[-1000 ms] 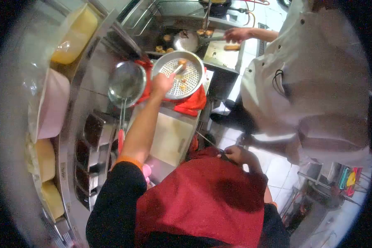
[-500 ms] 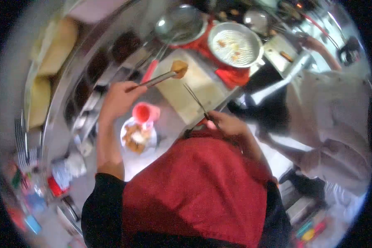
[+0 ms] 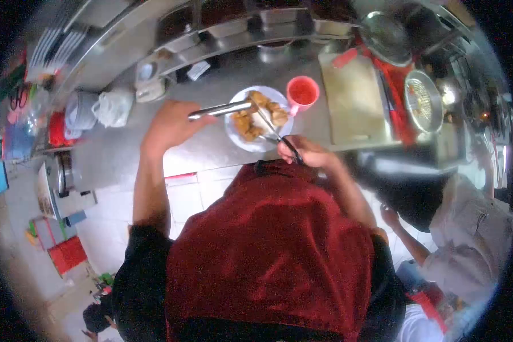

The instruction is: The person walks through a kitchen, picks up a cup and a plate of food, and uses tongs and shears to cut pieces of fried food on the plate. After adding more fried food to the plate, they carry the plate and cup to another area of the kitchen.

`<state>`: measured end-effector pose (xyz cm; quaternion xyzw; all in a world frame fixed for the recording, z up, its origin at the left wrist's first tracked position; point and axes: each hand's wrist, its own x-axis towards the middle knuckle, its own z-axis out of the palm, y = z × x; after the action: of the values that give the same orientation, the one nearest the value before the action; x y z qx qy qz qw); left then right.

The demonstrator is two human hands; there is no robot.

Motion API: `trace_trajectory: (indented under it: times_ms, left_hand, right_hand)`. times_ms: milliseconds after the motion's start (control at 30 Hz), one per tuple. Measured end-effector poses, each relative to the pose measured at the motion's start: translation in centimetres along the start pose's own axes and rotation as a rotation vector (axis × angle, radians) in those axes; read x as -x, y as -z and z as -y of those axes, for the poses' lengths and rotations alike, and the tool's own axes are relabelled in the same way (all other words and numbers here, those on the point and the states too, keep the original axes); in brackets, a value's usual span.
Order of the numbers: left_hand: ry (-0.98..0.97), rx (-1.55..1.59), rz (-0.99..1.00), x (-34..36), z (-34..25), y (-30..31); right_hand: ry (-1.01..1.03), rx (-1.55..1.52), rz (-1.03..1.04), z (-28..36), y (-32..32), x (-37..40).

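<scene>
Now we look at the dishes first. Our white plate sits on the steel counter and holds a heap of brown fried pieces. Just beside it, on the right, stands a red cup; we cannot tell what is in it. Further right lies a pale cutting board with nothing on top. Past the board, a round pan with holes rests by a red cloth and has only a few small bits inside. A wire strainer lies near the far end of the board. On the back shelf, steel tubs hold something dark.

Our left hand is closed tight around the metal tongs, and their tips are at the fried pieces on the plate. Our right hand is wrapped on the black handles of the scissors, whose blades reach over the plate. A person in white stands to our right.

Half a second ago the tongs held one fried piece up over the cutting board, and the scissors pointed at the board. Before that, the tongs were in the pan with holes. Now both tools are at the plate, and we look more to the left.
</scene>
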<state>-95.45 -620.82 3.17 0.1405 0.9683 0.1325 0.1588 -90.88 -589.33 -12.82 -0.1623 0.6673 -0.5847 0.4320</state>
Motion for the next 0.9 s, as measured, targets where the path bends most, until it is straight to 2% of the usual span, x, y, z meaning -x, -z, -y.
trace_trajectory:
  times_ms: [33, 100, 167, 233, 433, 533, 667, 733, 833, 900]
  left_hand:
    - [0.008, 0.007, 0.0, 0.6, 1.0, -0.6]
    - [-0.044, -0.017, -0.149, 1.6, 2.8, -1.9]
    - [-0.003, 0.014, -0.106, 2.2, 3.3, -2.5]
    - [0.033, 0.048, -0.051, 2.6, 3.6, -3.2]
    - [0.0, -0.098, -0.125, 2.0, 5.5, -6.5]
    - [-0.064, -0.082, -0.112, 1.2, 6.4, -6.8]
    - [-0.116, -0.073, -0.088, 0.4, 6.8, -7.0]
    - [-0.146, -0.074, -0.102, -0.1, 6.8, -7.0]
    - [-0.152, -0.079, -0.035, -0.8, 6.7, -6.5]
    - [-0.093, -0.031, 0.096, -1.2, 6.8, -6.1]
  right_hand:
    - [-0.005, 0.003, 0.009, -0.5, -0.8, -0.7]
    - [0.032, -0.03, -0.055, 0.9, -3.0, -1.4]
    - [0.002, -0.059, -0.026, 1.2, -4.3, -1.9]
    - [-0.152, -0.249, -0.048, 1.2, -5.5, -2.1]
    - [-0.371, -0.162, -0.213, 4.0, -7.7, -2.5]
    - [-0.337, -0.327, -0.196, 1.2, -7.8, -3.4]
    - [-0.347, -0.407, -0.255, 1.6, -8.1, -3.6]
    - [-0.263, -0.426, -0.229, 0.8, -7.8, -3.8]
    - [-0.288, -0.427, -0.241, 1.6, -7.6, -3.4]
    - [-0.276, -0.512, -0.224, -0.4, -7.4, -3.6]
